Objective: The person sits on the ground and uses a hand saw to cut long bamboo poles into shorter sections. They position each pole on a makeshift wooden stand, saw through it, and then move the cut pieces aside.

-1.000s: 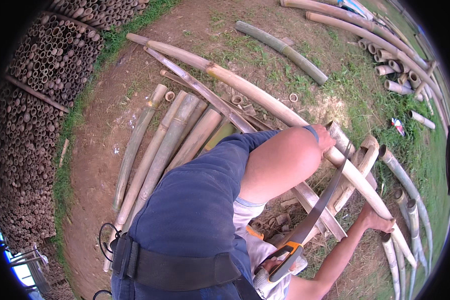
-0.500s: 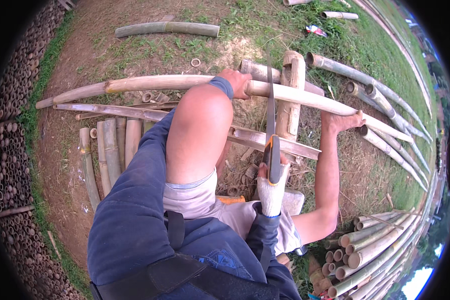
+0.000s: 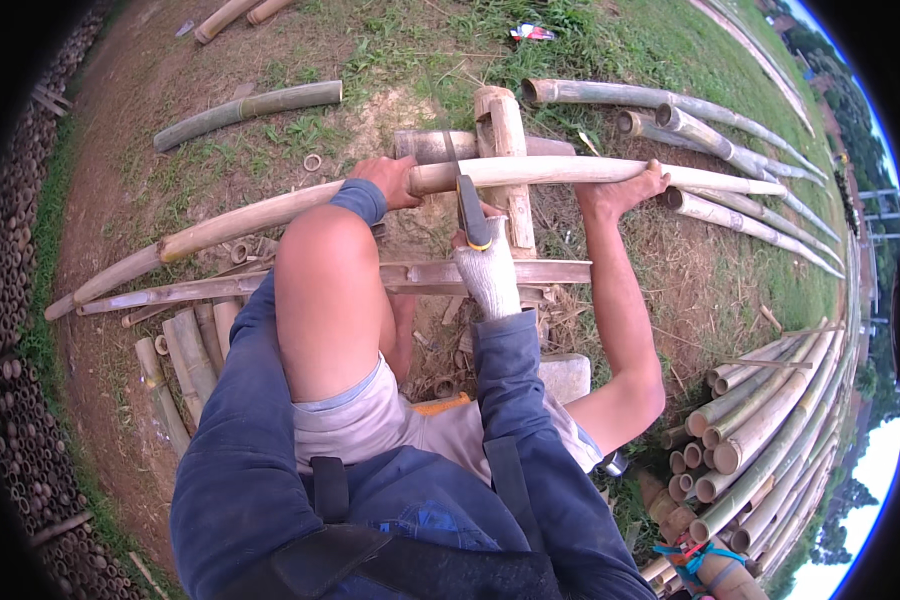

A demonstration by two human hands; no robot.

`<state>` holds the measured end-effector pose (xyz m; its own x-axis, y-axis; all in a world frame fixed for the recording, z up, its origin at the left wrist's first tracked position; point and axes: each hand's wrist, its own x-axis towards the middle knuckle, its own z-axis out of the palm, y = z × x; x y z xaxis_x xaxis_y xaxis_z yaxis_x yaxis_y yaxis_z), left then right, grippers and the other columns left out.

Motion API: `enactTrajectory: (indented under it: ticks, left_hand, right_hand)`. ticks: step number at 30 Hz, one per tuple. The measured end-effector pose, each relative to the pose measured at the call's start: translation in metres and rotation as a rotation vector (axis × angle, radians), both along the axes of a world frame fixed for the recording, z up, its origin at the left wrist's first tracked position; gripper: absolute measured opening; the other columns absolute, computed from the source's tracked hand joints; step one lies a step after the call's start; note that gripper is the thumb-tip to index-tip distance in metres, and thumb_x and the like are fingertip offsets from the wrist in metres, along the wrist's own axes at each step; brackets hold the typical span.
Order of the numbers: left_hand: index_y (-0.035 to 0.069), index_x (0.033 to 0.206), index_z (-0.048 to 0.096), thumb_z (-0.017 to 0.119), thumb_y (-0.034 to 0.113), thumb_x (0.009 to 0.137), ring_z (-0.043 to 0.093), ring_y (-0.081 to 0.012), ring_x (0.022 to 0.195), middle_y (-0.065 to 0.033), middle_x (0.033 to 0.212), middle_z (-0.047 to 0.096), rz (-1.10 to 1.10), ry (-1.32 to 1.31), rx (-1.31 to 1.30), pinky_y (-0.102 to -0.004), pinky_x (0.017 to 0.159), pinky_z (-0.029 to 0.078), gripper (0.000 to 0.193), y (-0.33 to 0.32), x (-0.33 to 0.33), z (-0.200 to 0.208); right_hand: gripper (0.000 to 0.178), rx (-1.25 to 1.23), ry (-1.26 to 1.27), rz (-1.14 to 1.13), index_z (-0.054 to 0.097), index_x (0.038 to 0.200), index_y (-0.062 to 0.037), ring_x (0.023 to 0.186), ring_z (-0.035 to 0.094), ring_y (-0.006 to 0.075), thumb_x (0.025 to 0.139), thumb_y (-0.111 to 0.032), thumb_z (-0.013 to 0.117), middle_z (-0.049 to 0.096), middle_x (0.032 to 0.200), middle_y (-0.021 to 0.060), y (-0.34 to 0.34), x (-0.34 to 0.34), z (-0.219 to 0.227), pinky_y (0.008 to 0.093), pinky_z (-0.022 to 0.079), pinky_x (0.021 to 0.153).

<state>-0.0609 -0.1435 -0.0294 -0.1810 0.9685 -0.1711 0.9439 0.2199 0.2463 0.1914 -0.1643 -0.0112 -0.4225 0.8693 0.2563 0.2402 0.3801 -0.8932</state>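
Note:
A long pale bamboo pole (image 3: pixel 530 170) lies crosswise in front of me, over a notched wooden post (image 3: pixel 503 135). My left hand (image 3: pixel 385 182), bare, is wrapped around the pole left of the post. My right hand (image 3: pixel 485 265), in a white knitted glove, grips the black and yellow handle of a handsaw (image 3: pixel 472 218). The saw's thin blade crosses the pole between my left hand and the post and points away from me. My bare right foot (image 3: pixel 625 192) presses on the pole right of the post.
Nearer me lies a split bamboo length (image 3: pixel 430 273), parallel to the pole. A greenish bamboo piece (image 3: pixel 250 112) rests on the ground ahead. Several bamboo poles (image 3: pixel 715 135) lie at the far right, and a bamboo stack (image 3: pixel 755 420) sits at the near right. More cut bamboo (image 3: pixel 30 450) lines the left.
My right hand has pushed the saw forward, so its handle is now close to the pole. My left hand keeps its grip. The whole view has shifted.

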Motion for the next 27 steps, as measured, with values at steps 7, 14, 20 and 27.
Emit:
enactTrajectory:
  ticks: [7,14,20,27]
  left_hand:
    - [0.001,0.142,0.058,0.094,0.072,0.055,0.068,-0.0416,0.123,-0.0247,0.129,0.072,-0.191,-0.146,-0.174,-0.0484,0.109,0.051,0.117,0.032,-0.020,-0.006]
    - [0.001,0.106,0.079,0.094,0.071,0.053,0.076,-0.0382,0.095,-0.0226,0.104,0.078,-0.252,-0.082,-0.390,-0.0448,0.087,0.060,0.089,0.088,0.011,-0.020]
    - [0.007,0.108,0.080,0.088,0.058,0.064,0.076,-0.0390,0.097,-0.0216,0.108,0.078,-0.171,-0.152,-0.279,-0.0464,0.089,0.060,0.068,0.074,0.012,-0.017]
    - [0.006,0.113,0.078,0.086,0.052,0.068,0.075,-0.0403,0.101,-0.0237,0.108,0.078,-0.135,-0.202,-0.226,-0.0483,0.092,0.059,0.065,0.065,0.015,-0.004]
  right_hand:
    - [0.066,0.003,-0.016,-0.009,0.048,0.152,-0.0013,0.089,0.064,0.0130,0.090,0.000,0.071,0.064,0.115,0.0072,-0.155,0.124,0.071,0.0285,0.054,0.083]
    - [0.064,-0.379,-0.097,-0.071,0.050,0.148,-0.0012,0.111,0.064,0.0246,0.091,-0.006,0.078,0.064,0.128,0.0155,-0.159,0.115,0.100,0.0367,0.050,0.101]
    - [0.054,-0.481,-0.048,-0.145,0.058,0.146,-0.0099,0.117,0.061,0.0169,0.096,-0.021,0.074,0.067,0.126,0.0154,-0.188,0.143,0.071,0.0445,0.049,0.096]
    - [0.053,-0.205,0.038,-0.046,0.056,0.141,-0.0028,0.101,0.071,0.0254,0.090,-0.001,0.071,0.069,0.119,0.0154,-0.054,0.048,0.010,0.0347,0.056,0.089]
